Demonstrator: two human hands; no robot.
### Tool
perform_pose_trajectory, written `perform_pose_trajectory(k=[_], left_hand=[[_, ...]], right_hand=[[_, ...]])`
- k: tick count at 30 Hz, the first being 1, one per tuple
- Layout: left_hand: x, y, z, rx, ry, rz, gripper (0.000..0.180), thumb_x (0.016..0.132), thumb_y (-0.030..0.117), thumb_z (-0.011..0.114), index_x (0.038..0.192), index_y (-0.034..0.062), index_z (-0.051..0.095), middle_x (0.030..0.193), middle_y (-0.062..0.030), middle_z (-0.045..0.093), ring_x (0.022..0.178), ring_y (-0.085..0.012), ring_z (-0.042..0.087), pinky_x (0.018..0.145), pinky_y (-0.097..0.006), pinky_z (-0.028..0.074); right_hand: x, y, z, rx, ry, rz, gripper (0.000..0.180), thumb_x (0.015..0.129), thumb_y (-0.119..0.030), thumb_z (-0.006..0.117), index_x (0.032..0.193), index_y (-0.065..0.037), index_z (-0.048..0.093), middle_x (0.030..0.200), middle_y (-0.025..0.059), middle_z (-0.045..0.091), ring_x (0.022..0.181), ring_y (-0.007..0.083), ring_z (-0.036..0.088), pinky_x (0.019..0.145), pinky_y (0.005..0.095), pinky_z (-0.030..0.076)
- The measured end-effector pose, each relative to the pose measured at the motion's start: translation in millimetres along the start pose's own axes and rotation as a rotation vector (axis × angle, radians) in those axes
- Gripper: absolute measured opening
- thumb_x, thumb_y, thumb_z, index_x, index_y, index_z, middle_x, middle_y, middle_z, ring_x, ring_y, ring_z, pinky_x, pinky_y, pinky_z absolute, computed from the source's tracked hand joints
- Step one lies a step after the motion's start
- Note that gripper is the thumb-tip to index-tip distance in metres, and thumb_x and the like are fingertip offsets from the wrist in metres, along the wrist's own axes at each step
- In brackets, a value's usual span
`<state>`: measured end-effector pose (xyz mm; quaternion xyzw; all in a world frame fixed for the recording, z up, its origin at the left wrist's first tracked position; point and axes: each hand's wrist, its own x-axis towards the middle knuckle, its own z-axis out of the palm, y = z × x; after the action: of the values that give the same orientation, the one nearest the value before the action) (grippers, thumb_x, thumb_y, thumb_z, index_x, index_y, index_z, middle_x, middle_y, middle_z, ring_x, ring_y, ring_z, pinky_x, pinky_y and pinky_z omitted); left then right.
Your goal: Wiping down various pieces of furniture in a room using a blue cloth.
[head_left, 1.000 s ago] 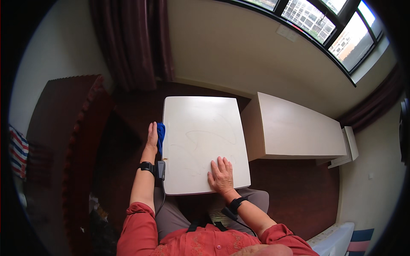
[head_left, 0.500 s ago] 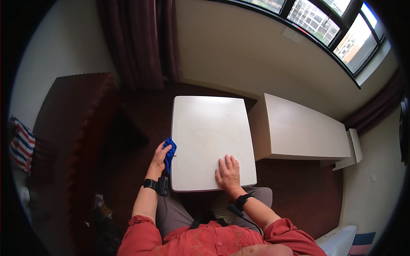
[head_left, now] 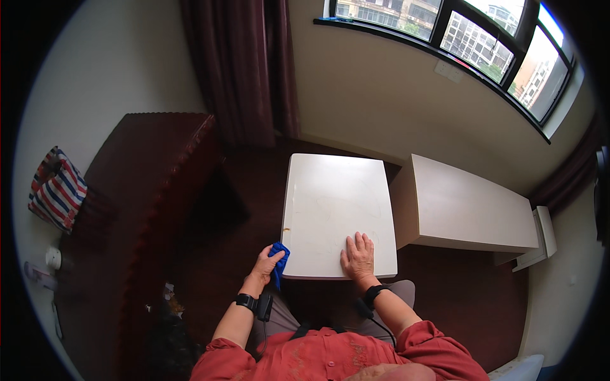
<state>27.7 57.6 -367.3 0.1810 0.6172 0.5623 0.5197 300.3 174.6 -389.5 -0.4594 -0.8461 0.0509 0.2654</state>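
Note:
A small white table (head_left: 330, 197) with rounded corners stands in front of my knees. Its top carries faint smears, and a small brown mark shows near the left edge. My left hand (head_left: 264, 261) is closed on a blue cloth (head_left: 279, 256), pressed against the table's left edge close to the near corner. Part of the cloth hangs below the tabletop. My right hand (head_left: 359, 255) lies flat on the near right part of the top, fingers apart and holding nothing. Each wrist wears a black strap with a small device.
A pale desk (head_left: 470, 200) stands right of the table, under the window (head_left: 476, 44). At the left is a dark red wooden piece of furniture (head_left: 146, 159) with a striped bag (head_left: 60, 189) beyond it. Purple curtains (head_left: 241, 70) hang at the back.
The cloth in my left hand has moved along the table's left edge toward me, uncovering the brown mark. My right hand stays on the top. The whole view has shifted a little.

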Motion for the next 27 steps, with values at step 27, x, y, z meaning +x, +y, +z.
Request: perform_pose_trajectory(k=[27], left_hand=[[-18,-9,143,1.035,0.134,0.934,0.06,0.079,0.027,0.069,0.131,0.0048,0.048,0.119,-0.0198,0.057,0.109,-0.0376,0.052,0.098,-0.043,0.039]], right_hand=[[-8,29,-28,0.075,0.062,-0.021,0.048,0.083,-0.029,0.059,0.124,-0.005,0.054,0.132,0.0225,0.047,0.127,0.0404,0.038,0.107,0.0529,0.027]])
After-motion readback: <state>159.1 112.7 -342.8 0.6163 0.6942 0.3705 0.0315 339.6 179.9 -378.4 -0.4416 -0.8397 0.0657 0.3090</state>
